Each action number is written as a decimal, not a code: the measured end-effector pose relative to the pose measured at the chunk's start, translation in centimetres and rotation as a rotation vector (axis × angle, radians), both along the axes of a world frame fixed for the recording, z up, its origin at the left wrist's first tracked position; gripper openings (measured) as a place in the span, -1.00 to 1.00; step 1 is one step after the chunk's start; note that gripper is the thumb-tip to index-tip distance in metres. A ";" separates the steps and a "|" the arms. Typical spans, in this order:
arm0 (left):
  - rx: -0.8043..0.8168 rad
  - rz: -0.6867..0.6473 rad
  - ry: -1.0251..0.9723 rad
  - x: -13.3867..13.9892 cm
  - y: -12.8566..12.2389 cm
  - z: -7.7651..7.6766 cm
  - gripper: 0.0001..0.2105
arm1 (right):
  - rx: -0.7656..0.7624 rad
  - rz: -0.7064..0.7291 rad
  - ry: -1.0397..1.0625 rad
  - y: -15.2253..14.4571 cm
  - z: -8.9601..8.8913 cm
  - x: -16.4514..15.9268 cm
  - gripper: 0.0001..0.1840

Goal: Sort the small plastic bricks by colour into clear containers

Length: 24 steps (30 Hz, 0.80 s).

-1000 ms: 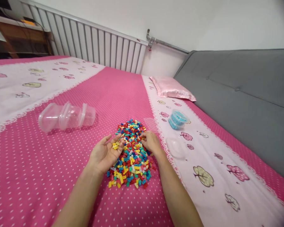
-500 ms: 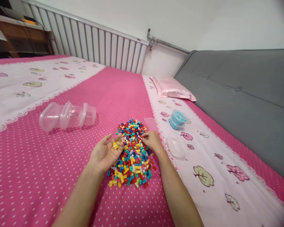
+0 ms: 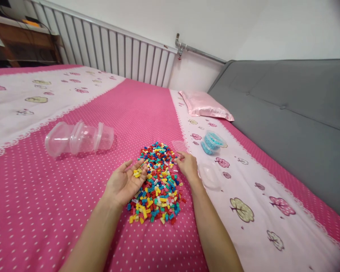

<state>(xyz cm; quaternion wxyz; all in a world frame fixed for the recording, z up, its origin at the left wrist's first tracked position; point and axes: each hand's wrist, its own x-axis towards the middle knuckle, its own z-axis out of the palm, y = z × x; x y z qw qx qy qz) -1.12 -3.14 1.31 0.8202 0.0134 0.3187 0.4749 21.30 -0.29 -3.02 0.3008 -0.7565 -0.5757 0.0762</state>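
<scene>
My left hand (image 3: pixel 127 183) lies palm up at the left side of a pile of small toy bricks (image 3: pixel 161 189). Its fingers are loosely curled, and several yellow toy bricks (image 3: pixel 137 172) rest in it. The pile mixes red, blue, yellow, green and white pieces on the pink dotted bedspread. At the pile's upper right edge, my right hand (image 3: pixel 187 165) points inward with thumb and fingertips close together. Whatever may be between those fingertips is too small to make out.
Nested clear plastic containers (image 3: pixel 79 139) lie on their side at the left. On the right stands a clear tub of light-blue bricks (image 3: pixel 212 142), with a clear lid (image 3: pixel 210 176) nearer me. Farther back are a pink pillow (image 3: pixel 205 105) and a grey headboard (image 3: pixel 289 90).
My right hand has moved slightly rightward and up, from over the bricks to the pile's right edge. The left hand keeps its yellow bricks and has barely moved.
</scene>
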 end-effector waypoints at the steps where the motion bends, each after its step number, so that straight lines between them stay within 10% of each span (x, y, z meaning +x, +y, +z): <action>1: 0.005 0.001 0.002 0.0 0.0 0.0 -0.79 | 0.004 -0.017 -0.020 -0.1 0.1 -0.1 -0.71; 24: -0.004 -0.018 -0.020 0.0 -0.1 0.1 -0.77 | -0.147 0.129 -0.121 -0.1 -0.5 -1.6 -0.80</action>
